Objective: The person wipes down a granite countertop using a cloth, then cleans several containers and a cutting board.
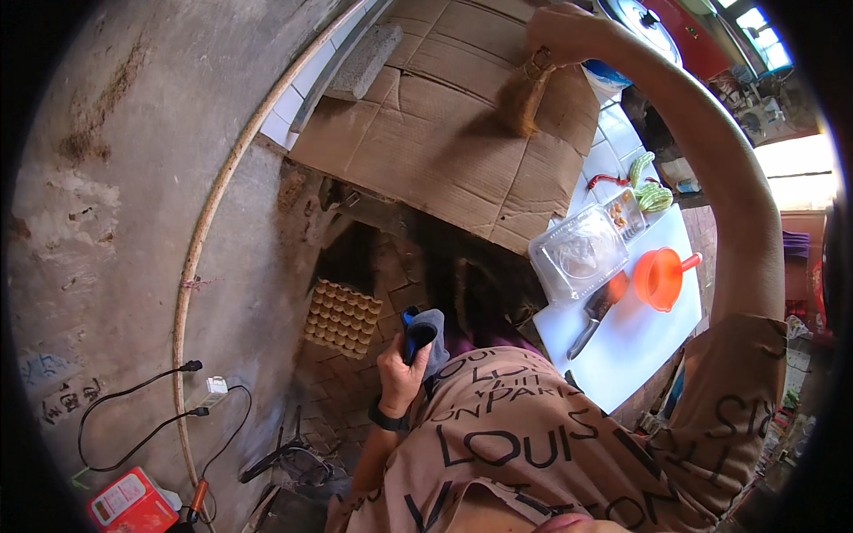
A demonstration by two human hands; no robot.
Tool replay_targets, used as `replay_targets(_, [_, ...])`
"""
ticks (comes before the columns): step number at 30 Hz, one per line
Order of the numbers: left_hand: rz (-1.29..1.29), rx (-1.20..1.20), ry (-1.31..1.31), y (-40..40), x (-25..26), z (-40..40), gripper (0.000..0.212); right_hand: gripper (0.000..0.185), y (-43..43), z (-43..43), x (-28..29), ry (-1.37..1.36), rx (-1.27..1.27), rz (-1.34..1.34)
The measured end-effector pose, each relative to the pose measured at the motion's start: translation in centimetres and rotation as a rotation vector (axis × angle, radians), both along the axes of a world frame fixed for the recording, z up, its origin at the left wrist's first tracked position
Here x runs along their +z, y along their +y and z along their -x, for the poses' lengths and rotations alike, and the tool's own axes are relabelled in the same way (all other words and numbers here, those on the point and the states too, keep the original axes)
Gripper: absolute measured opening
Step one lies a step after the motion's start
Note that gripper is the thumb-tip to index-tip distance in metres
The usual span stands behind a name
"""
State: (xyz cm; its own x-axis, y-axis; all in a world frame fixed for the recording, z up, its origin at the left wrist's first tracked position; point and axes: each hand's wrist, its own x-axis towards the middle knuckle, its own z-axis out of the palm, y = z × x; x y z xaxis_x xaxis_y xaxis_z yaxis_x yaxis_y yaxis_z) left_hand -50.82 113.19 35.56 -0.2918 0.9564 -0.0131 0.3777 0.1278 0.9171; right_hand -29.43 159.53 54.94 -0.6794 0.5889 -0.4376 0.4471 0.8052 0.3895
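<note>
My right hand (566, 33) is closed around the bound handle of a small fibre hand broom (523, 103), whose bristles are over a flattened cardboard sheet (453, 146) on a tiled counter. Low in front of my body, my left hand (403, 373) grips a blue and grey cloth item (426, 336), perhaps a folded mitt or cloth. Right of the cardboard lie a clear plastic container (580, 253), a smaller tray (626, 214) with small bits in it, a knife (593, 320) and an orange plastic dipper (660, 278), the last two on a white board (620, 360).
A concrete block (366, 61) sits at the counter's left edge. A lidded pot (640, 26) stands near my right forearm. Bitter gourds (650, 190) and a red chili (606, 178) lie on the tiles. An egg tray (343, 316) is below the counter; power cords (126, 400) hang on the left wall.
</note>
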Motion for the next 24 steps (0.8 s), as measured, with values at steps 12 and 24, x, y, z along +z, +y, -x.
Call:
replay_targets(12, [0.013, -0.060, -0.006, 0.5, -0.2, -0.7, 0.021, 0.007, 2.9, -3.6, -2.2, -0.081, -0.081, -0.260])
replay_targets(24, [0.037, -0.048, -0.019, 0.8, -0.2, -0.5, 0.021, 0.020, -0.1, 0.4, 4.5, 0.257, 0.089, -0.107])
